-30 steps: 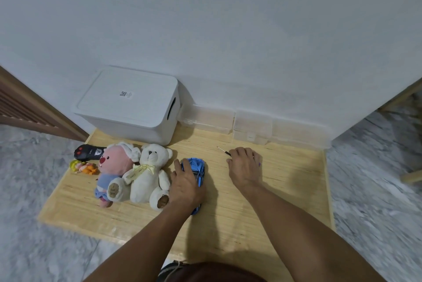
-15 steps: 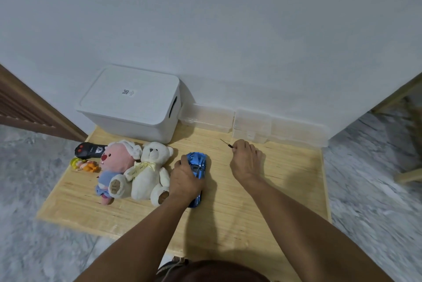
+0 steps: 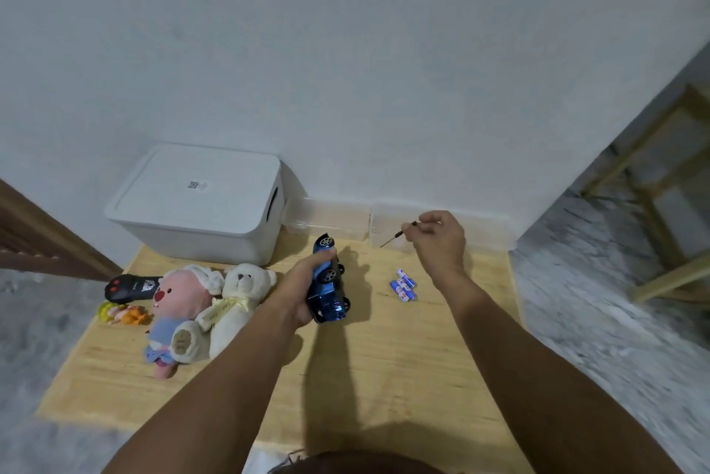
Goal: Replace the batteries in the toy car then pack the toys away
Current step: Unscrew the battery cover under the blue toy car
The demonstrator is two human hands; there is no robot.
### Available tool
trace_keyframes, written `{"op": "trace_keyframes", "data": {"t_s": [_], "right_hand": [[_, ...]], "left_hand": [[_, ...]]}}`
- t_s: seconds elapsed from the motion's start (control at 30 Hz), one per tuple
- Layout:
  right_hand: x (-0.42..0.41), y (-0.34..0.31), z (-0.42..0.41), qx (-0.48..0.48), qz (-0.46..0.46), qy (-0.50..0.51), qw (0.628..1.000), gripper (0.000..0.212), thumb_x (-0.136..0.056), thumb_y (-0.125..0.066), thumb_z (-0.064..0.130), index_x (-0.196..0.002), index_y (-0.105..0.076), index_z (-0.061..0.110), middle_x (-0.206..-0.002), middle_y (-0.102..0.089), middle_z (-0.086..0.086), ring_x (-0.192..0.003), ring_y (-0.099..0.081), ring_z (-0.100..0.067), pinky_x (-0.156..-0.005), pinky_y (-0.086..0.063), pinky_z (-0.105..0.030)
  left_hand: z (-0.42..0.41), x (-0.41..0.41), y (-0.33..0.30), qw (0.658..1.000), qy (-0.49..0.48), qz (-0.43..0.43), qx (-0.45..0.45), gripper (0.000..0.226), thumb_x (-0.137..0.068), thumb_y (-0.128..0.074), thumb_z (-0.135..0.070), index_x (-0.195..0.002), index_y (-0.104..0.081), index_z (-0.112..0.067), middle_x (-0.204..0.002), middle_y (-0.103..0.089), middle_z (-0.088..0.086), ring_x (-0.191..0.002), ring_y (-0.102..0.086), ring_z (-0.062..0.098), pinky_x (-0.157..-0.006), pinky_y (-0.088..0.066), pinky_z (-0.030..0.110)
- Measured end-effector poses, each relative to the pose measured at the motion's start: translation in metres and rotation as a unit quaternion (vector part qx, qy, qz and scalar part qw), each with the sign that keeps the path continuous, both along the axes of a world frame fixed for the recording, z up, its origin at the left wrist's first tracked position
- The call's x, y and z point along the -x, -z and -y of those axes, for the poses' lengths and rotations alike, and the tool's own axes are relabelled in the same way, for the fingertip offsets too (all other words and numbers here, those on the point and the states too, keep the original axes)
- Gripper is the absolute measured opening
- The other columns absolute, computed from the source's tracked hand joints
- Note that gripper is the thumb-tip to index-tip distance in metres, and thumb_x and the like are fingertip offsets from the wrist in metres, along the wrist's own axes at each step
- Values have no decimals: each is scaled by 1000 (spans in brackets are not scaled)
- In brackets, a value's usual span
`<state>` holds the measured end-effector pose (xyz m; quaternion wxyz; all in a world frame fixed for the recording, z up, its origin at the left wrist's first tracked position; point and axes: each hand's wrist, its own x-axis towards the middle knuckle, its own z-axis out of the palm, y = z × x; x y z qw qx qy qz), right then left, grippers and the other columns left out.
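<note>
Nothing is unscrewed yet: left hand (image 3: 303, 291) grips the blue toy car (image 3: 327, 287) tilted, right hand (image 3: 438, 239) pinches a small screwdriver (image 3: 399, 234); batteries (image 3: 404, 284) wait.

This looks like a room in a home: a low pale-wood counter (image 3: 384, 377) set against a plain white wall (image 3: 345, 51), over grey marble-patterned floor tiles (image 3: 614, 320). Soft toys (a pink plush (image 3: 180, 293) and a cream teddy bear (image 3: 238, 300)) lie on it beside a white lidded storage bin (image 3: 199, 204), and a wooden stool frame (image 3: 661, 243) stands at right.
</note>
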<state>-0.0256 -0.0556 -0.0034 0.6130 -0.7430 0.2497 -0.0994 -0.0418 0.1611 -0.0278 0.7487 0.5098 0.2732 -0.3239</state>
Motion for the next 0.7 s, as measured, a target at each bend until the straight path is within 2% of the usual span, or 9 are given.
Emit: {"op": "trace_keyframes", "data": {"t_s": [0.07,0.1,0.2,0.27,0.43,0.53,0.63,0.7], "right_hand": [[3,-10,3,-34,9,-1,999,25,-73,-81,12,-81,-58,13,-75,-69,-8,-72,-70,-23,-72,-58,-37],[4,-15,4,-53,17,-5,998,23,-74,-80,9,-82,-58,10,-74,-69,-10,-69,-69,-22,-71,-59,-36],[6,-33,1,-104,43,-25,993,19,-78,-76,2,-86,-59,5,-80,-69,-18,-67,-70,-23,-67,-60,-34],[6,-42,-3,-116,53,-38,991,17,-79,-74,0,-88,-59,2,-84,-69,-21,-69,-71,-25,-67,-61,-35],[3,-51,-15,-94,70,-74,990,15,-81,-71,-1,-91,-60,1,-82,-68,-19,-67,-72,-21,-65,-61,-34],[-2,-51,-22,-68,80,-76,992,14,-81,-72,0,-87,-61,5,-84,-69,-20,-72,-72,-26,-66,-61,-36],[-5,-50,-27,-49,98,-63,992,14,-81,-71,0,-84,-61,9,-83,-69,-17,-76,-71,-28,-65,-61,-33],[-8,-48,-28,-33,110,-49,992,15,-80,-71,1,-82,-61,12,-81,-68,-12,-77,-71,-26,-64,-61,-33]], "left_hand": [[3,-1,-2,1000,0,7,2,69,-61,-85,-36,-116,-64,0,-99,-67,18,-82,-65,32,-76,-56,44],[6,-1,-4,1000,4,15,6,70,-61,-85,-34,-118,-63,-1,-104,-68,19,-87,-66,34,-77,-56,44],[14,-2,-11,999,-2,40,29,43,-84,-67,-26,-120,-60,-4,-109,-66,21,-91,-62,37,-82,-52,44],[17,-6,-12,998,-5,50,35,39,-88,-60,-24,-122,-59,-4,-106,-66,20,-89,-61,36,-83,-51,44],[23,-14,-13,997,-3,70,29,44,-87,-57,-20,-127,-58,-3,-118,-66,23,-95,-63,37,-88,-51,47],[27,-19,-14,991,6,131,29,36,-92,-50,-11,-127,-59,-15,-117,-66,20,-97,-62,36,-92,-49,51],[29,-24,-16,985,10,169,32,43,-90,-48,-7,-127,-60,-27,-119,-67,20,-102,-63,38,-90,-50,52],[30,-26,-17,984,3,175,26,50,-90,-48,-3,-130,-57,-31,-118,-68,19,-98,-64,36,-85,-52,48]]}}
